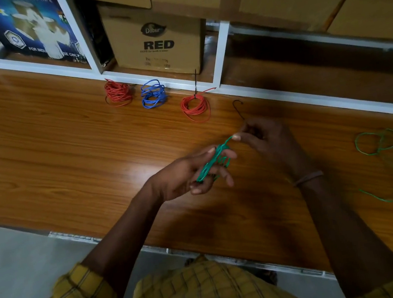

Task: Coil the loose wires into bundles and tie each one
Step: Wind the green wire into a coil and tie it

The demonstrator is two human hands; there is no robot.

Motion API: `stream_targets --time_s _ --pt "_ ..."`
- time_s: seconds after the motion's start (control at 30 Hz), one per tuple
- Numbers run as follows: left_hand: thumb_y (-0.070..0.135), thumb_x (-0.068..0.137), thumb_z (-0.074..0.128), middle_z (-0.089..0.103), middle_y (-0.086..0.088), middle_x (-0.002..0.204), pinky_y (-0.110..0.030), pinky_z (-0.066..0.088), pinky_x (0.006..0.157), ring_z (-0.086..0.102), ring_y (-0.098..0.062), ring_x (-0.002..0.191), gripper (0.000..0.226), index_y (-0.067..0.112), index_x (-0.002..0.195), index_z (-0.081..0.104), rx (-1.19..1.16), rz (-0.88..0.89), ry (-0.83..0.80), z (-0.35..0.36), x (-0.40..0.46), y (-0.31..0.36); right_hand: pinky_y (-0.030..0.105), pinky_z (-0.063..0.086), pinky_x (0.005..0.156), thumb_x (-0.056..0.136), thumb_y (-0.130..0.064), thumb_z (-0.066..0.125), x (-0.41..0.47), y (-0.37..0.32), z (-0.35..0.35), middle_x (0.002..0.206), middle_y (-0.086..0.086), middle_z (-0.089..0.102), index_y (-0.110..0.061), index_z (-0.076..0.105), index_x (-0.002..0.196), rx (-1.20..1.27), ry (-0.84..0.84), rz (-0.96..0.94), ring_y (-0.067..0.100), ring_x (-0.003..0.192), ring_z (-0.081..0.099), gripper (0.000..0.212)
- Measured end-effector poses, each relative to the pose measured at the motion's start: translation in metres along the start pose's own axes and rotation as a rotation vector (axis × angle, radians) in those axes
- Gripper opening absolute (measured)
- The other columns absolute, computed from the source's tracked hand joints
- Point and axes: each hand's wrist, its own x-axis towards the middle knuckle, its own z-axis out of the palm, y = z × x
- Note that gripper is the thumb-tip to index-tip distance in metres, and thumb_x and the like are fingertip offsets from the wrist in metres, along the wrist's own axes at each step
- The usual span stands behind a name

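Left hand point(189, 173) is over the glossy brown wood-grain tabletop point(50, 150), fingers loosely spread and part curled, with a small coil of green insulated wire point(214, 162) looped around them. Index and middle fingers extended, the lower 2 curled under the loops.

Right hand point(270, 145) sits just right of the left hand, thumb and index fingertip pinched closed on the free end of the green wire where it leaves the coil. A thin black cable tie point(238, 110) with a hooked end sticks up from behind the right hand's fingers; cannot tell exactly how it is held.

Relative to the left hand:
- tied red wire coil with black tie standing upright point(195, 107): beyond it, near the white shelf frame point(222, 50)
- blue wire bundle point(153, 93): beyond and slightly left
- second red wire bundle point(118, 93): further left of the blue one, beside it
- loose tangle of green wire point(383, 146): well apart to the right, flat on the tabletop
- brown cardboard box printed "Dabur RED" point(158, 42): beyond, inside the shelf
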Motion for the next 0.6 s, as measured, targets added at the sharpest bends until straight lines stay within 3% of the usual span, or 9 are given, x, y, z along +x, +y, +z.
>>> stream_targets --time_s 0.07,0.13,0.23,0.33,0.4,0.5,0.6 --pt "0.037 0.115 0.018 0.067 -0.027 0.112 -0.025 0.021 0.046 0.042 -0.005 0.037 0.049 0.013 0.146 0.048 -0.143 0.042 -0.077 -0.001 -0.002 0.003 0.037 0.046 0.058 0.100 -0.032 0.065 -0.003 0.008 0.009 0.069 0.002 0.064 -0.012 0.069 0.083 -0.031 0.020 0.001 0.014 0.063 0.059 0.027" --pt "0.036 0.116 0.015 0.066 -0.025 0.118 -0.017 0.034 0.049 0.047 -0.005 0.041 0.050 0.013 0.146 0.047 -0.263 0.095 -0.121 -0.001 -0.003 0.007 0.038 0.048 0.057 0.102 -0.037 0.059 -0.010 0.013 0.019 0.067 0.000 0.065 -0.013 0.070 0.084 -0.048 0.023 0.030 0.013 0.061 0.061 0.031" --pt "0.037 0.114 0.020 0.063 -0.027 0.134 -0.019 0.042 0.057 0.058 -0.009 0.053 0.049 0.017 0.146 0.051 -0.433 0.169 -0.118 0.002 -0.001 0.015 0.042 0.050 0.060 0.096 -0.053 0.045 -0.023 0.019 0.040 0.065 -0.006 0.063 -0.019 0.063 0.079 -0.074 -0.011 0.066 0.016 0.060 0.059 0.042" --pt "0.040 0.112 0.025 0.053 -0.027 0.150 -0.021 0.049 0.065 0.066 -0.012 0.069 0.048 0.020 0.152 0.045 -0.540 0.237 -0.065 -0.001 0.007 0.022 0.048 0.051 0.068 0.095 -0.062 0.036 -0.034 0.014 0.060 0.067 -0.010 0.058 -0.024 0.060 0.086 -0.111 -0.183 0.083 0.023 0.071 0.064 0.045" --pt "0.038 0.114 0.024 0.045 -0.027 0.157 -0.025 0.058 0.078 0.074 -0.019 0.092 0.047 0.021 0.153 0.042 -0.585 0.276 -0.026 -0.007 0.013 0.023 0.046 0.052 0.075 0.100 -0.054 0.042 -0.040 0.005 0.068 0.078 -0.004 0.063 -0.025 0.064 0.103 -0.127 -0.321 0.076 0.028 0.083 0.067 0.036" --pt "0.036 0.115 0.028 0.043 -0.029 0.158 -0.031 0.063 0.088 0.074 -0.028 0.108 0.040 0.021 0.147 0.045 -0.556 0.291 0.168 -0.010 0.022 0.020 0.040 0.052 0.075 0.103 -0.034 0.055 -0.043 -0.008 0.073 0.088 0.007 0.069 -0.019 0.056 0.128 -0.169 -0.434 0.078 0.032 0.089 0.068 0.029" --pt "0.035 0.115 0.030 0.051 -0.019 0.151 -0.032 0.063 0.088 0.075 -0.035 0.108 0.033 0.024 0.141 0.047 -0.297 0.239 0.455 -0.003 0.033 0.013 0.036 0.052 0.068 0.101 -0.028 0.060 -0.041 -0.025 0.065 0.082 0.005 0.072 -0.012 0.056 0.120 -0.175 -0.534 0.152 0.031 0.081 0.072 0.025"
